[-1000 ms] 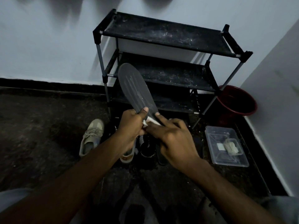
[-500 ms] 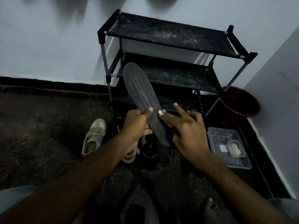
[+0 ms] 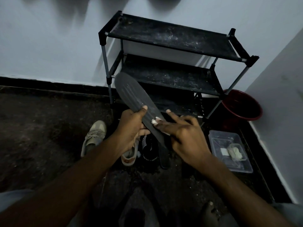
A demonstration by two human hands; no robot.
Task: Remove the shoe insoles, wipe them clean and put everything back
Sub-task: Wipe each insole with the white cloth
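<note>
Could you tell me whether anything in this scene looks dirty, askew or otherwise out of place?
Yes: the black three-tier shoe rack stands bare, its shelves speckled with whitish dust, while the beige lace-up sneaker lies on the dark floor. The rest fits cleaning: the left hand holds the dark grey insole.

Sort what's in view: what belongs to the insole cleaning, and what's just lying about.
In the job: insole in left hand; white wipe under right hand; beige shoe; clear tub holding wipes.
Lying about: shoe rack; red bucket.
</note>
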